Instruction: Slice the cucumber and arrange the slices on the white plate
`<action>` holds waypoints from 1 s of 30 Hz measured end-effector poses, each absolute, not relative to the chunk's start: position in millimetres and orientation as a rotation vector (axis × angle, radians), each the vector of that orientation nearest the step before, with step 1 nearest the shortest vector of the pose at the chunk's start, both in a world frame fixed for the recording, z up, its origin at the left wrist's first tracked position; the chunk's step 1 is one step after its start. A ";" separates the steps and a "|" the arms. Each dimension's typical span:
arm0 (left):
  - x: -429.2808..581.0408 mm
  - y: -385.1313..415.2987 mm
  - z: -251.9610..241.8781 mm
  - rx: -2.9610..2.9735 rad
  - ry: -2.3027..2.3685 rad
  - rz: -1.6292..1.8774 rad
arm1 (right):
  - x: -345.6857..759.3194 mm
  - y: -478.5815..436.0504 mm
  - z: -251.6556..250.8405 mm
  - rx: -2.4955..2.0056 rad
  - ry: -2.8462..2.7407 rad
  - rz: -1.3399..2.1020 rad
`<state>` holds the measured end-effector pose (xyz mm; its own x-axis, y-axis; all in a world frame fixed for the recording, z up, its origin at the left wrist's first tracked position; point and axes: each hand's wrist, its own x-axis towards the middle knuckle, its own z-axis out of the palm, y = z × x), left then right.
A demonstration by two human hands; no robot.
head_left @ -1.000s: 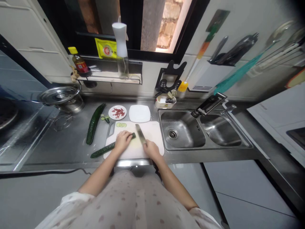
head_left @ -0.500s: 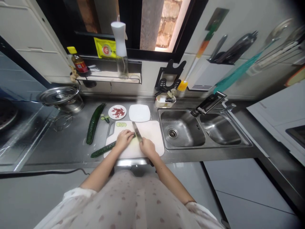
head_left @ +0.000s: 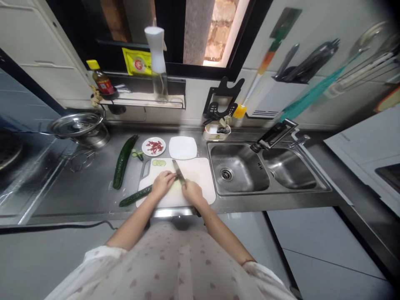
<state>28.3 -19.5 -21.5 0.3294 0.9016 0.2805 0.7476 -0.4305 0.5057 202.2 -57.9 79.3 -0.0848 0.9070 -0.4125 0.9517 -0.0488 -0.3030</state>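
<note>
My left hand (head_left: 163, 183) is closed over a dark green cucumber (head_left: 136, 196) that lies slantwise across the white cutting board (head_left: 200, 173), its near end sticking out past the board's left edge. In my right hand (head_left: 191, 192) is a kitchen knife (head_left: 178, 171), its blade pointing away from me and touching or close to the cucumber's cut end beside my left fingertips. Pale slices by the blade are partly hidden by my hands. Several cucumber slices (head_left: 158, 163) overlap in a row at the board's upper left.
A whole cucumber (head_left: 123, 162) and cucumber end pieces (head_left: 137, 154) lie left of the board. Behind it stand a plate of chopped red bits (head_left: 153, 146) and a white square plate (head_left: 183, 148). A double sink (head_left: 243, 166) adjoins on the right; a lidded pot (head_left: 81, 129) stands far left.
The knife and my right hand have shifted slightly left, toward my left hand. My left hand keeps its hold on the cucumber almost unchanged.
</note>
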 end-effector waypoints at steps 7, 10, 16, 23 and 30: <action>27.9 -18.0 -21.6 2.322 1.469 0.775 | 201.4 -56.4 75.8 2.084 2.122 -0.817; 27.9 -18.0 -20.9 2.313 1.455 0.778 | 200.7 -53.3 72.7 2.075 2.130 -0.833; 27.6 -16.4 -20.8 2.305 1.448 0.772 | 196.5 -43.6 68.8 2.063 2.162 -0.822; 28.0 -17.0 -19.8 2.322 1.436 0.761 | 189.7 -30.3 67.6 2.065 2.215 -0.827; 28.3 -17.8 -17.4 2.321 1.426 0.767 | 192.4 -31.8 71.6 2.029 2.216 -0.860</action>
